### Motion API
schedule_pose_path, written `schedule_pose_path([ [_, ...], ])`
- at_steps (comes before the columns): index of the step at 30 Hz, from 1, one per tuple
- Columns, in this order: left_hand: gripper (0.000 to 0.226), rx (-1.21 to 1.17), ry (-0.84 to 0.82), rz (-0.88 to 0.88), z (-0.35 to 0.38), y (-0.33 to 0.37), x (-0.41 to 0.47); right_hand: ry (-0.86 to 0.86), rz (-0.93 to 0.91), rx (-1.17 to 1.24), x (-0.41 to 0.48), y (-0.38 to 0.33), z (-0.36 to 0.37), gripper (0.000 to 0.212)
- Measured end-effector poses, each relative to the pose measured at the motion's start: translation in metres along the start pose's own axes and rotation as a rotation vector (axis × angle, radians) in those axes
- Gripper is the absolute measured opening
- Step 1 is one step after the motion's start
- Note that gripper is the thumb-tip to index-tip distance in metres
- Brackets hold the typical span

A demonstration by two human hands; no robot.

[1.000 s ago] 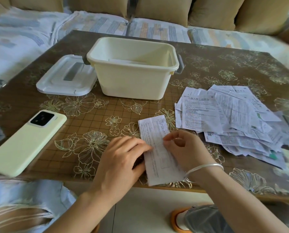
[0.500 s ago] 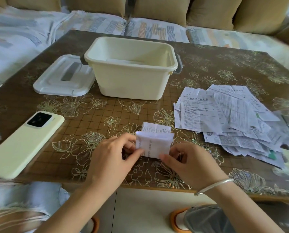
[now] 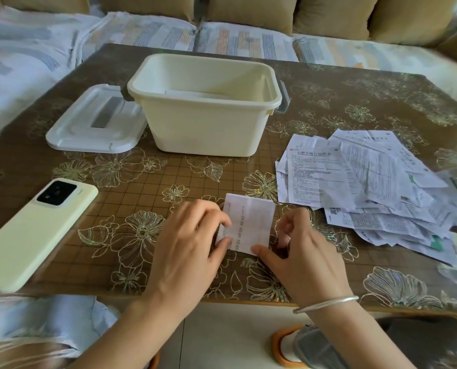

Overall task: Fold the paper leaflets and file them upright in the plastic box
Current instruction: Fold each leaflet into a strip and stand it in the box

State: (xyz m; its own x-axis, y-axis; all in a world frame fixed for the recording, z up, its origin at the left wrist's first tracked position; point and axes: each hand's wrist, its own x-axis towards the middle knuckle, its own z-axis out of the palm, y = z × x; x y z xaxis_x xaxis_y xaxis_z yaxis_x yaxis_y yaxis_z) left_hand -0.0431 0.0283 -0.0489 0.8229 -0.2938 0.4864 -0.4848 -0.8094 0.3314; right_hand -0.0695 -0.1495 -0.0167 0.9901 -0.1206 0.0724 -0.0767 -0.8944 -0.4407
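In the head view, a folded leaflet (image 3: 251, 222) lies on the table, pinched at its edges by the left hand (image 3: 187, 246) and right hand (image 3: 301, 258), not yet filed in the plastic box (image 3: 203, 129), while a heap of unfolded leaflets (image 3: 368, 182) waits, so most work seemingly remains.

Lid (image 3: 94, 123) left of box (image 3: 204, 123) (touching)

Folded leaflet (image 3: 250, 222) flat, open cream box (image 3: 203, 129), loose leaflet pile (image 3: 368, 182)

One wide-angle head cam, worn by the person, looks fwd & down over near edge of table (image 3: 381, 107), close in; plastic box (image 3: 203, 129) mid-frame, sofa (image 3: 328, 17) along top.
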Motion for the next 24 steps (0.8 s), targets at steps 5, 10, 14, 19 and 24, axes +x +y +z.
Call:
schedule_pose_path([
  [5, 0.036, 0.027, -0.138, 0.139, 0.003, -0.006, 0.005, 0.206, -0.351, -0.089, -0.003, 0.007, 0.012, 0.026],
  [10, 0.036, -0.010, -0.233, 0.147, 0.005, -0.012, 0.009, 0.235, -0.573, -0.141, 0.002, 0.019, 0.021, 0.019],
  [14, 0.041, -0.020, -0.249, 0.126, 0.004, -0.010, 0.008, 0.099, -0.555, -0.046, 0.006, 0.031, 0.020, 0.041],
  [19, 0.037, -0.073, -0.244, 0.143, 0.001, -0.013, 0.015, 0.052, -0.589, 0.011, 0.011, 0.034, 0.015, 0.031],
  [24, 0.053, -0.114, -0.289, 0.208, -0.004, -0.025, 0.015, 0.127, -0.649, 0.041, 0.014, 0.036, 0.009, 0.024],
])
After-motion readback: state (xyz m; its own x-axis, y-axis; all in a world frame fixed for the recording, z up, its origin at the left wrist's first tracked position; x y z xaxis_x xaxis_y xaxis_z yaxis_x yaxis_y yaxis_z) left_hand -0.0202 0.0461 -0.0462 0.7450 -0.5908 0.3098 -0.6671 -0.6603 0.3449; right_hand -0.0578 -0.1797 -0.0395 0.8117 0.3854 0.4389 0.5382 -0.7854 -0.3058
